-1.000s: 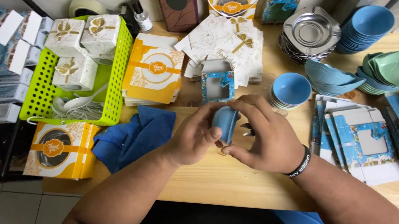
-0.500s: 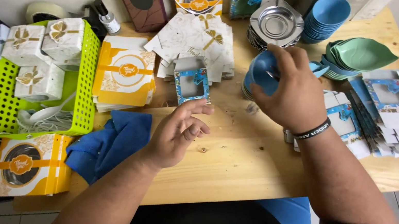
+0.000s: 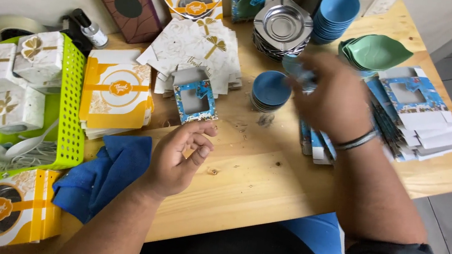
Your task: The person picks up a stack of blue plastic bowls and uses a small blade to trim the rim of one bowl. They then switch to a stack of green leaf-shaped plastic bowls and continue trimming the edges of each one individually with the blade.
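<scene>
Right hand [image 3: 333, 98] gripping a small blue bowl [image 3: 299, 69], blurred, above the counter [image 3: 266, 174] nr the blue bowl stack [image 3: 270, 89]. Left hand [image 3: 177, 158] hovering loosely curled, grip empty, beside blue windowed box [image 3: 194, 100]. Risking clipping the stack w/ a rushed reach, toppling bowls.

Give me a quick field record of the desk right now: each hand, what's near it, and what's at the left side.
left hand: empty, fingers curled, above the wooden table
right hand: blurred, holding a small blue item, kind unclear
nearest left hand: small blue windowed cardboard box; crumpled blue cloth
nearest right hand: stack of round blue bowls; flat blue box blanks
left side: lime green perforated plastic basket with white bow-printed gift boxes
</scene>
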